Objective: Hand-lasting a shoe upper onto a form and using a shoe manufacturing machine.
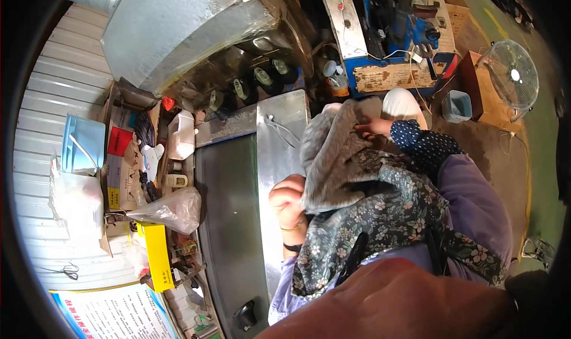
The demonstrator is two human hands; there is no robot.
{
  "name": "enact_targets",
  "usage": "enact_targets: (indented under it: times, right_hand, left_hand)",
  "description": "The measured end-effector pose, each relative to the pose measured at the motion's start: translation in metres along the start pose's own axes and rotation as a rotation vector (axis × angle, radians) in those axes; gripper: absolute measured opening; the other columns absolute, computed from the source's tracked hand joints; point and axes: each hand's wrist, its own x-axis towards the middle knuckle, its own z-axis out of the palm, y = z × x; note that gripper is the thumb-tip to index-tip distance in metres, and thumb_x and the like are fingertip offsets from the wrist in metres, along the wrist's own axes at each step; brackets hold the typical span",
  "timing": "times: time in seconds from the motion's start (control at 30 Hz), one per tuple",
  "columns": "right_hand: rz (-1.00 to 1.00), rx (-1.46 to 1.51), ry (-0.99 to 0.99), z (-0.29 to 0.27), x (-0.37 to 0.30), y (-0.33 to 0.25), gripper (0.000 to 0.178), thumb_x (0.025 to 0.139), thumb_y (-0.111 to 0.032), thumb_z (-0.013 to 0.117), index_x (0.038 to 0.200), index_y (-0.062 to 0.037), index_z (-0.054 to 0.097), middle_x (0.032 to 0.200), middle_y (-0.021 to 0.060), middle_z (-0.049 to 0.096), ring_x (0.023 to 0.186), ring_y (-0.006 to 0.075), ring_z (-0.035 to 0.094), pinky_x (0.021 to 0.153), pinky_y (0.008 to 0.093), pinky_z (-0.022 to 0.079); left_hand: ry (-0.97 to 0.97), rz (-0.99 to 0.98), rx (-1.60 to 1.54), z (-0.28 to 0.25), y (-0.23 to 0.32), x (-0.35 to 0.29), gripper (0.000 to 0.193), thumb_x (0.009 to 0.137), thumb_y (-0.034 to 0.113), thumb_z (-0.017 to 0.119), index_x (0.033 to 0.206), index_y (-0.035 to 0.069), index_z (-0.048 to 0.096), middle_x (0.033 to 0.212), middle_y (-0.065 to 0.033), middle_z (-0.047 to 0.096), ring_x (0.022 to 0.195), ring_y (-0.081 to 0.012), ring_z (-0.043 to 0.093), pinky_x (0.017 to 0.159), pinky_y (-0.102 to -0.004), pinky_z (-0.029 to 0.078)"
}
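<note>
Grey, soft-napped fabric piece point(333, 154), rumpled and folded, lay over the lap on a dark floral apron point(357, 232), beside the bare metal worktop point(270, 166). Left hand point(288, 202): fingers curled together, pinching the fabric's left edge. Right hand point(376, 127): fingers bent, touching the upper right folds; fingertips partly hidden, could not tell if pinched. Silver metal plier-like tool point(281, 129) lay on the worktop, near the fabric.

Containers: white plastic jug point(181, 135) left of the worktop, contents not visible. Clear plastic bag point(172, 213) near it, contents unclear. Open brown cardboard box point(122, 187) farther left held dark plastic and coloured packages. Light-blue plastic tub point(80, 145) sat by the wall, inside not visible. Bright yellow rectangular box point(156, 257) stood below the bag. Right side: grey-blue square bucket point(457, 105) on the floor, contents unclear.
</note>
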Motion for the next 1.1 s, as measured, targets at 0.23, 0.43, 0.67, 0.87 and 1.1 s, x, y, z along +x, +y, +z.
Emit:
enact_targets:
  times: [0.23, 0.43, 0.67, 0.87, 1.1]
  right_hand:
    - [-0.192, 0.546, -0.128, 0.027, -0.052, -0.065, 0.035, 0.093, -0.02, 0.069, 0.121, -0.0014, 0.061, 0.113, 0.0081, 0.067, 0.098, 0.0177, 0.065, 0.089, 0.0322, 0.052]
    - [-1.114, 0.765, -0.589, -0.023, -0.214, -0.181, 0.038, 0.096, -0.017, 0.062, 0.131, -0.0038, 0.055, 0.117, 0.0096, 0.067, 0.108, 0.022, 0.066, 0.095, 0.038, 0.053]
    - [-1.272, 0.863, -1.054, 0.006, -0.27, -0.226, 0.047, 0.092, -0.024, 0.067, 0.132, -0.0022, 0.056, 0.122, 0.014, 0.066, 0.108, 0.0253, 0.065, 0.093, 0.0396, 0.053]
    - [-1.102, 0.832, -0.946, -0.011, -0.212, -0.182, 0.046, 0.092, -0.021, 0.066, 0.132, -0.0014, 0.056, 0.121, 0.0149, 0.066, 0.108, 0.0257, 0.065, 0.093, 0.0392, 0.053]
    - [-0.89, 0.808, -0.885, -0.012, -0.139, -0.138, 0.044, 0.092, -0.019, 0.065, 0.131, -0.0005, 0.056, 0.121, 0.0159, 0.066, 0.108, 0.0262, 0.065, 0.094, 0.0387, 0.052]
  left_hand:
    - [-0.082, -0.429, -0.028, -0.019, -0.016, -0.01, 0.019, 0.08, 0.013, 0.076, 0.085, -0.003, 0.067, 0.092, -0.0093, 0.066, 0.08, -0.0158, 0.057, 0.069, -0.0313, 0.043]
    - [0.332, -0.24, -0.092, 0.022, -0.014, -0.005, 0.017, 0.079, 0.008, 0.065, 0.093, -0.002, 0.067, 0.099, -0.0136, 0.067, 0.092, -0.0223, 0.06, 0.085, -0.0395, 0.049]
    - [0.254, 0.552, 0.209, 0.019, 0.018, 0.011, 0.028, 0.077, 0.001, 0.063, 0.105, -0.001, 0.067, 0.103, -0.0164, 0.068, 0.101, -0.0282, 0.062, 0.096, -0.0466, 0.049]
    - [0.321, 0.357, 0.229, 0.01, 0.004, 0.01, 0.029, 0.077, 0.002, 0.064, 0.105, -0.001, 0.066, 0.102, -0.0164, 0.068, 0.101, -0.0283, 0.062, 0.095, -0.0463, 0.049]
    - [0.35, 0.266, 0.27, -0.006, 0.007, -0.004, 0.03, 0.077, 0.003, 0.066, 0.106, -0.001, 0.066, 0.101, -0.0163, 0.068, 0.1, -0.0284, 0.062, 0.095, -0.046, 0.049]
